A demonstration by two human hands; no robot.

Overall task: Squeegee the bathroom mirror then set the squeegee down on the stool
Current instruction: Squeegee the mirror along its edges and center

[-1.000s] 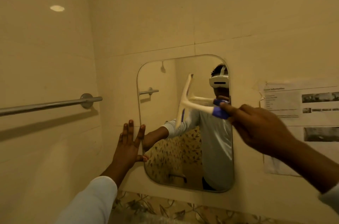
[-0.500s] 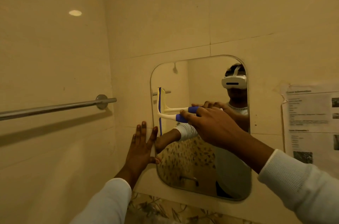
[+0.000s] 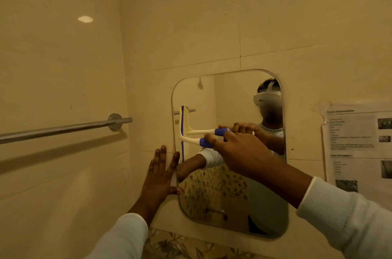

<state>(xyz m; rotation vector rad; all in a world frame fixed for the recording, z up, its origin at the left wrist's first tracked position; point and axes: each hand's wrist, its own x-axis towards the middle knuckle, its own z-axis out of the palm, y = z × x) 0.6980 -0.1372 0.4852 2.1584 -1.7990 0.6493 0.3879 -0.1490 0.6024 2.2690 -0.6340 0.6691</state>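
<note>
A rounded wall mirror (image 3: 231,184) hangs on the beige tiled wall ahead. The squeegee (image 3: 191,139) is cream with a blue grip and a blue rubber edge. Its blade stands upright against the glass close to the mirror's left edge. My right hand (image 3: 237,152) grips the blue handle, arm reaching in from the lower right. My left hand (image 3: 160,176) lies flat with fingers spread on the wall at the mirror's left edge, thumb touching the glass. The stool is not in view.
A chrome towel rail (image 3: 63,128) runs along the left wall at hand height. A printed paper sheet (image 3: 358,144) is stuck to the wall right of the mirror. A leaf-patterned surface (image 3: 180,246) shows below the mirror.
The squeegee swung from a tilted pose mid-mirror leftward to the mirror's left edge, blade now upright on the glass. My right hand followed it. My left hand stayed planted on the wall.
</note>
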